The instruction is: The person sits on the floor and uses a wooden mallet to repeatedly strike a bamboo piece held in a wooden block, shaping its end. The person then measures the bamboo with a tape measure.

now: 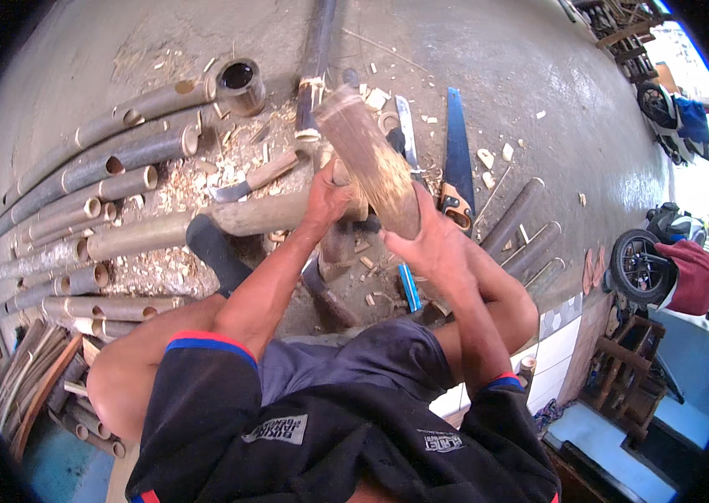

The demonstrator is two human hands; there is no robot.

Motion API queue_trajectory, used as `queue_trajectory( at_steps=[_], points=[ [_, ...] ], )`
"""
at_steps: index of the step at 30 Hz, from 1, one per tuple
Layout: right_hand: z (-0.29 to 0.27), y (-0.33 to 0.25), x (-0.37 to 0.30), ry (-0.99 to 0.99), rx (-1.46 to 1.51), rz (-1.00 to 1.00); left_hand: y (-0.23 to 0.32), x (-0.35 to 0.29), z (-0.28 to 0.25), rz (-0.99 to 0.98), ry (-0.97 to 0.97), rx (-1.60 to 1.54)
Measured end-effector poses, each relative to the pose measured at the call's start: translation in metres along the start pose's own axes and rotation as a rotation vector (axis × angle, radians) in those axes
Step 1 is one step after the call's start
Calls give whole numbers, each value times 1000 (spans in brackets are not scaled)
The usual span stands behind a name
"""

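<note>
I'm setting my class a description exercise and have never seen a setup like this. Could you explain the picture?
There is no machine here, just a person's two bare hands. The single picture comes from a wide fisheye camera worn on the head, looking down, so straight edges bend near its rim. The right hand holds a thick wooden block. The left hand is closed near it, but what it grips is unclear. On the floor lie bamboo tubes, some with holes cut in them, a saw, a wooden-handled knife and scattered shavings.
</note>
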State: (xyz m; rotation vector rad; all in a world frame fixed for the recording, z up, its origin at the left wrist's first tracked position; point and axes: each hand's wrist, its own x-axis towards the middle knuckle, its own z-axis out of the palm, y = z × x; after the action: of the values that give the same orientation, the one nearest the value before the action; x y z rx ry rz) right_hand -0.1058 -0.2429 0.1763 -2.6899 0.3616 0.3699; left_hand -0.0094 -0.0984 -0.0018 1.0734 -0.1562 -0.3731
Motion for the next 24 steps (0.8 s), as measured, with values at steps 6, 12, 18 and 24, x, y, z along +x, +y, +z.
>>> queue_trajectory(
  at_steps=[6, 12, 18, 24],
  points=[
    [-20, -13, 29, 4, 171, -10, 2, 33, -36, -205, -2, 356],
    [-31, -4, 15, -140, 226, 72, 21, 1, -29, -286, -108, 410],
    [-12, -2, -9, 26, 590, 13, -23, -56, -2, 235, -150, 607],
    [-12, 20, -24, 95, 606, 88, -18, -40, 25, 108, 79, 581]
  ],
)
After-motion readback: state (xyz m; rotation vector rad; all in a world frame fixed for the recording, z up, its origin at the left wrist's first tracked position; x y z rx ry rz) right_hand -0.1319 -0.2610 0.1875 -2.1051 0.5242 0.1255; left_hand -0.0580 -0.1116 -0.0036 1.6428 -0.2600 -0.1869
